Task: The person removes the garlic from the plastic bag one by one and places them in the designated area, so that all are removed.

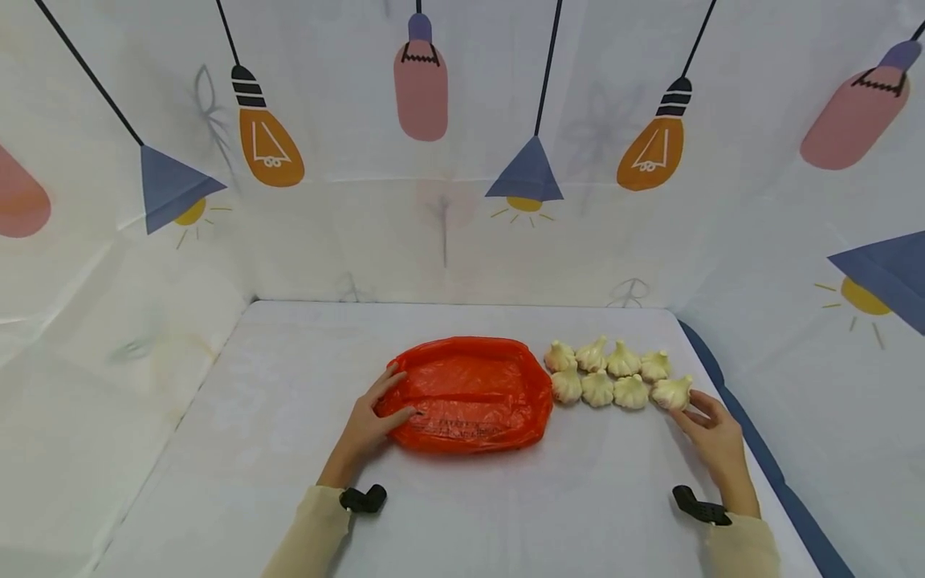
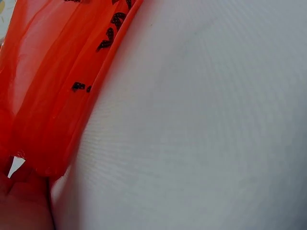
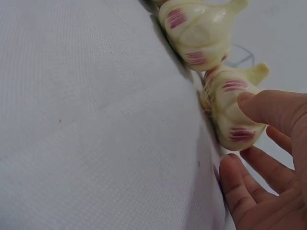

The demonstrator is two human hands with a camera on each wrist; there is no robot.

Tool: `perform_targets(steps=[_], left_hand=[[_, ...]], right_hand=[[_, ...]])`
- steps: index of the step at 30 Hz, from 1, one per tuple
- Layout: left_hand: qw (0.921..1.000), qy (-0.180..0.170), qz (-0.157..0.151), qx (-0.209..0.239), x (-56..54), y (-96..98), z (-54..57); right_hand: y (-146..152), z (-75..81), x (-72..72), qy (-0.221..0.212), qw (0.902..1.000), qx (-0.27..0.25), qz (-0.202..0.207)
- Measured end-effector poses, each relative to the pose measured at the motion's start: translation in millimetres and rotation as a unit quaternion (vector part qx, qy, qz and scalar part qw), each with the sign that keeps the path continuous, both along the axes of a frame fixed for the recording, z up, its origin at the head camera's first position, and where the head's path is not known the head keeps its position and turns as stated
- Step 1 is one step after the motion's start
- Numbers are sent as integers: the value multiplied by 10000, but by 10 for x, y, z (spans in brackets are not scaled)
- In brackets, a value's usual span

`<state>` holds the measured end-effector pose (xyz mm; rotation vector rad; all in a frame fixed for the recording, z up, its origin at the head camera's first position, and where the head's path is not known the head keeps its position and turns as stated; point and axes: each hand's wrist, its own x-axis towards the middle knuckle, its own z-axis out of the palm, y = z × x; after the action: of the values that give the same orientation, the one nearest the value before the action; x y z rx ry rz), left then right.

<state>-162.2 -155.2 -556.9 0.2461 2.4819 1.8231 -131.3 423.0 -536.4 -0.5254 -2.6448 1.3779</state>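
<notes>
A red plastic bag (image 1: 470, 389) with dark print lies in the middle of the white table. My left hand (image 1: 367, 425) holds its left end, thumb over the near part and fingers at the upper left edge. In the left wrist view, the hand (image 2: 26, 203) shows only partly below the bag's edge (image 2: 53, 115). My right hand (image 1: 715, 441) pinches a garlic bulb (image 1: 670, 393) at the right end of the nearer of two rows. The right wrist view shows my thumb on that purple-streaked bulb (image 3: 235, 112), with the fingers beneath it.
Several other garlic bulbs (image 1: 596, 389) sit close together in two rows, just right of the bag. White tabletop (image 1: 535, 514) extends in front. Behind it hangs a pale cloth (image 1: 347, 233) printed with lamps. Dark blue edging (image 1: 759, 441) runs along the table's right side.
</notes>
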Motion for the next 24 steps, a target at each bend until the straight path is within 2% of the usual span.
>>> perform_targets(steps=[14,21,24], left_hand=[[9999,-28,-74,136,-14,5,23],[9999,17,-155,58,19,-94,71],[9998,98,-135,-104,18,-194,87]], right_hand=[[46,-18,11,-160,9997,86,158],[86,74,18,-182,9987,373,284],[83,149,18,-12,9973,611,397]])
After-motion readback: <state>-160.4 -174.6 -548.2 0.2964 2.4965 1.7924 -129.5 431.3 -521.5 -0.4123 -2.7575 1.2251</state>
